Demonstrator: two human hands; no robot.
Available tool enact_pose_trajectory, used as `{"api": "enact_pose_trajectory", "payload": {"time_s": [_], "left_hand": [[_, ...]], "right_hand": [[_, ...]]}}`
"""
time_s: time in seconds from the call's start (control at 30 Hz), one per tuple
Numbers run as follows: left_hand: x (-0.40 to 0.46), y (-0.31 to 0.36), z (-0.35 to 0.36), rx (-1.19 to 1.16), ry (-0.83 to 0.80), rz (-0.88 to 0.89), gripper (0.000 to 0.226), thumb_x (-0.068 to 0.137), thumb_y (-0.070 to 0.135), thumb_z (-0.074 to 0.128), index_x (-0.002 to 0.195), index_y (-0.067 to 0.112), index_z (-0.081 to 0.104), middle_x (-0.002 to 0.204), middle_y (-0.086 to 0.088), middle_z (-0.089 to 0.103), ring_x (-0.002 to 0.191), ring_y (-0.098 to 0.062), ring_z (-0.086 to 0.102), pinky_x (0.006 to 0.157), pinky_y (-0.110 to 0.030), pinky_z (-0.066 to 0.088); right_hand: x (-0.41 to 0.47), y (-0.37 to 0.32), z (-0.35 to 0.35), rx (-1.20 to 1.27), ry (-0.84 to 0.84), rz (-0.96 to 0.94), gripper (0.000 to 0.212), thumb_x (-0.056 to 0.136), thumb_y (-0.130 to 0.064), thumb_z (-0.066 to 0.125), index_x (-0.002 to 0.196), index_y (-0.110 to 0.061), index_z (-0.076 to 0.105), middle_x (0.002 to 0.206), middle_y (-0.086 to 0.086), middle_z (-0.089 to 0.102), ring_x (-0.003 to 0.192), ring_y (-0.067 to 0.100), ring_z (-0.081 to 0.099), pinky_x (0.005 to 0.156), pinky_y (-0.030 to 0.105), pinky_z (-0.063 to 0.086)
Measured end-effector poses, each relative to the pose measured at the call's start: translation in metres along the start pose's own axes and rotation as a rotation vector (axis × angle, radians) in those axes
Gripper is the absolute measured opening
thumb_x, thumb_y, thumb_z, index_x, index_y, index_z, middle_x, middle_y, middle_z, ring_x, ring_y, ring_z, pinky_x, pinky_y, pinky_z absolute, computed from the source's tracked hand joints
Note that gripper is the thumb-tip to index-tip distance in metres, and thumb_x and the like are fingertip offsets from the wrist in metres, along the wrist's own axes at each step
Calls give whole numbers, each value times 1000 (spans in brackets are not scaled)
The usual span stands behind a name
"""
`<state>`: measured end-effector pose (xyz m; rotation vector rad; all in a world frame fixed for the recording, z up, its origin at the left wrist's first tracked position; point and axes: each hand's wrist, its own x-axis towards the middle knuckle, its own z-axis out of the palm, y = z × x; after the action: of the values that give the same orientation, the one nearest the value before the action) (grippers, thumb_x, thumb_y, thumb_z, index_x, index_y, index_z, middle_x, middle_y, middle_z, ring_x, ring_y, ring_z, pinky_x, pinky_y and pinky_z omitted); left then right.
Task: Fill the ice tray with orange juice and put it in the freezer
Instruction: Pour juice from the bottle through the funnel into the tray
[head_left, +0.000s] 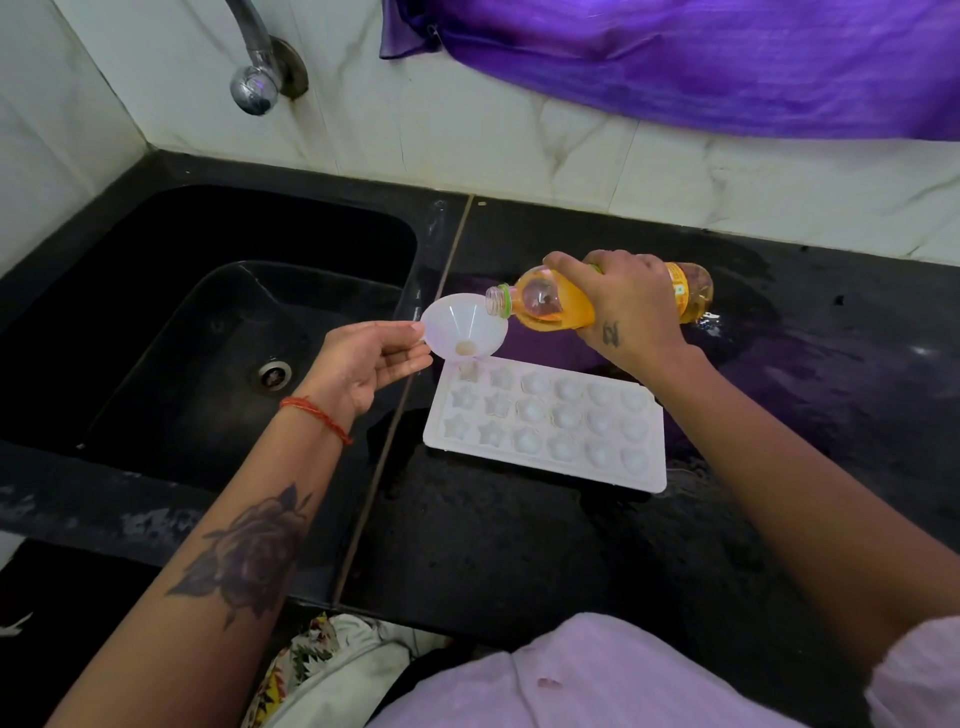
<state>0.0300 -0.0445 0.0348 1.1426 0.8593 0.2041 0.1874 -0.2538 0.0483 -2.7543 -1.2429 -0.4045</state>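
A white ice tray (545, 470) with star-shaped and round cells lies on the black counter. My left hand (363, 364) pinches the rim of a white funnel (462, 325), whose spout points down at the tray's far left corner cell. My right hand (631, 306) grips an uncapped bottle of orange juice (550, 306), tipped almost level with its mouth over the funnel's bowl. No juice shows in the tray's cells.
A black sink (208, 322) with a drain lies left of the tray, a chrome tap (254, 78) above it. The black counter (519, 561) looks wet around the tray. A purple cloth (727, 62) hangs on the tiled wall behind.
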Motion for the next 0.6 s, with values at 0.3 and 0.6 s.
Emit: {"api": "enact_pose_trajectory", "payload": {"time_s": [0.3, 0.6], "left_hand": [[-4, 0, 3, 23, 20, 2, 5, 80, 2, 68, 85, 3, 68, 80, -10, 72, 65, -14, 72, 56, -23, 57], [-6, 2, 3, 20, 21, -1, 6, 81, 3, 66, 88, 4, 67, 84, -10, 72, 68, -13, 72, 57, -22, 57]], "right_hand": [[1, -2, 2, -38, 6, 0, 61, 81, -30, 71, 133, -31, 41, 121, 12, 60, 115, 32, 54, 96, 48, 38], [-1, -7, -1, 39, -13, 18, 64, 77, -25, 71, 134, -30, 42, 116, 12, 61, 108, 33, 57, 88, 44, 41]]}}
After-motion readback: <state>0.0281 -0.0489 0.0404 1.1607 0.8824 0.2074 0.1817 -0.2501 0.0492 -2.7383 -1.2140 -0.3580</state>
